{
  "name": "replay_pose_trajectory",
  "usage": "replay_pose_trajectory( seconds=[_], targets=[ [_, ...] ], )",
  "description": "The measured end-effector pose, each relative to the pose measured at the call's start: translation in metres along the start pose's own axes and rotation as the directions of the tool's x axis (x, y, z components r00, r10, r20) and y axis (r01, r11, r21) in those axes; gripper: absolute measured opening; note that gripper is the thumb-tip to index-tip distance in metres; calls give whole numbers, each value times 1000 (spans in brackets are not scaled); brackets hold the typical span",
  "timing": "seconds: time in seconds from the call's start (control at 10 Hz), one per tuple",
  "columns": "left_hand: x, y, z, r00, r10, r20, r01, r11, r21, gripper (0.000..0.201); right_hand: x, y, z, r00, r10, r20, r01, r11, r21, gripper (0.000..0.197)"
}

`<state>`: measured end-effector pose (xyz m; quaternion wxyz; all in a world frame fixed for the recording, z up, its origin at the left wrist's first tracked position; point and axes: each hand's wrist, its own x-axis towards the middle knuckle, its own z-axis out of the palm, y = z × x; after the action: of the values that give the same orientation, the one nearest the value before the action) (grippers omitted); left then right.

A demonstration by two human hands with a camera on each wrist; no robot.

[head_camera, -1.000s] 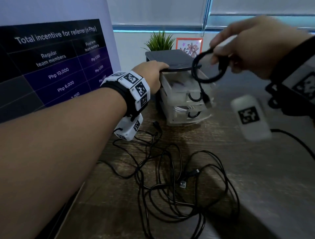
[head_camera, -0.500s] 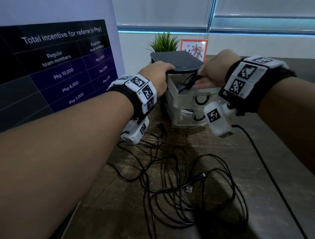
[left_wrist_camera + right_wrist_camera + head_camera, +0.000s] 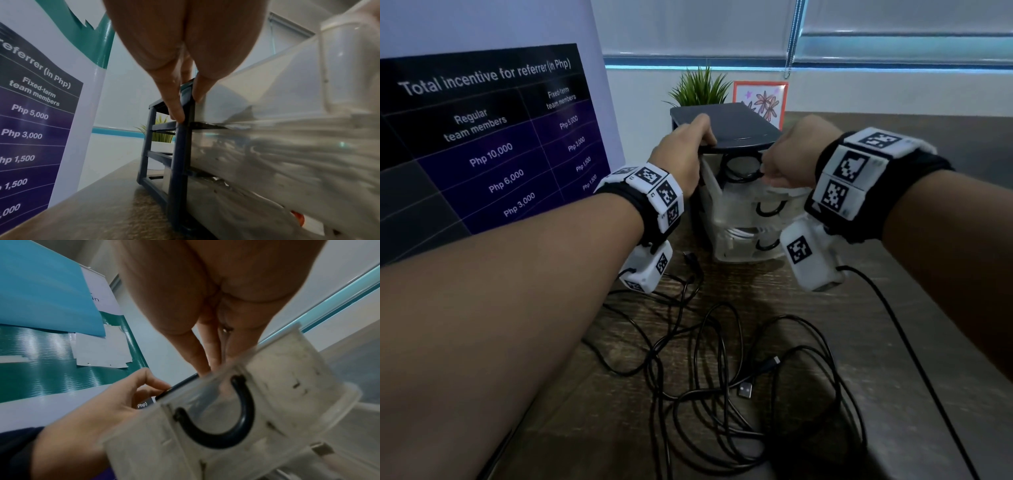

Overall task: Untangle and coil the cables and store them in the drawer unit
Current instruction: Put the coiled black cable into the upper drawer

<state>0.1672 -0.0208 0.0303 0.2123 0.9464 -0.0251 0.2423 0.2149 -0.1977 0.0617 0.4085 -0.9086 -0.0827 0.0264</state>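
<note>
Left hand (image 3: 681, 161) stays gripping dark top of drawer unit (image 3: 726, 128), frame center. Coiled cable (image 3: 743, 168) now lies deeper in open top drawer (image 3: 767, 192). Right hand (image 3: 796, 154) at drawer edge, fingers curled; hold unclear. Tangled cables (image 3: 722, 370) lower center, partly cut off.

Our left hand (image 3: 681, 161) rests on the drawer unit (image 3: 726, 130) at its left front corner; our right hand (image 3: 791, 154) is at its top drawer (image 3: 739, 192), where a coiled cable (image 3: 743, 168) lies inside. The unit stands on the table (image 3: 893, 342), with loose cables (image 3: 722, 359) before it, a plant (image 3: 698, 87) and picture (image 3: 763, 99) behind, a poster (image 3: 482, 137) left.
</note>
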Motion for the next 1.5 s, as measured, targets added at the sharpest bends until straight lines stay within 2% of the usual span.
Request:
replay_pose_trajectory(
  seconds=[0.1,0.2,0.3,0.4,0.5,0.6,0.7,0.8,0.9,1.0,1.1,1.2,1.3,1.4,1.5],
  targets=[
    [3,-2,0,999,-18,-32,18,1000,-21,35,-5,-3,8,995,-44,86,56,989,-141,24],
    [3,-4,-1,995,-72,-68,68,996,-61,38,-10,-5,13,983,-87,162,130,951,-280,37],
    [1,-5,-4,991,-111,-77,101,986,-133,39,-22,-11,14,975,-94,204,170,902,-396,40],
    [-1,-6,-7,992,-114,-59,99,972,-214,41,-27,-16,17,969,-97,229,192,879,-437,35],
    [-4,-9,-12,993,-112,-45,97,965,-245,47,-30,-22,27,916,-150,372,371,670,-644,30],
    [-7,-11,-15,992,-114,-46,97,958,-271,55,-47,-41,15,959,-138,249,274,681,-679,32],
    [-10,-14,-17,992,-124,-29,109,946,-304,54,-52,-41,3,952,-284,114,289,711,-641,26],
    [-12,-15,-18,993,-117,-11,107,940,-325,54,-57,-38,10,943,-195,271,320,760,-565,24],
    [-12,-16,-17,992,-126,18,124,928,-352,54,-59,-36,16,937,-152,316,322,729,-605,30],
    [-14,-14,-18,993,-117,16,115,923,-367,53,-56,-35,18,939,-153,307,324,688,-649,28],
    [-17,-12,-20,996,-87,13,86,932,-353,39,-65,-43,13,938,-168,302,334,667,-666,29],
    [-22,-8,-28,996,-74,54,87,957,-276,49,-74,-56,1,942,-218,257,337,620,-709,34],
    [-28,-2,-44,992,-106,74,118,976,-183,66,-95,-66,-17,933,-314,178,352,682,-641,32],
    [-43,10,-68,983,-152,103,166,975,-145,47,-124,-71,-34,919,-378,115,387,805,-450,31],
    [-65,26,-89,942,-158,295,168,986,-8,25,-154,-67,-42,914,-394,100,407,891,-200,30]
  ],
)
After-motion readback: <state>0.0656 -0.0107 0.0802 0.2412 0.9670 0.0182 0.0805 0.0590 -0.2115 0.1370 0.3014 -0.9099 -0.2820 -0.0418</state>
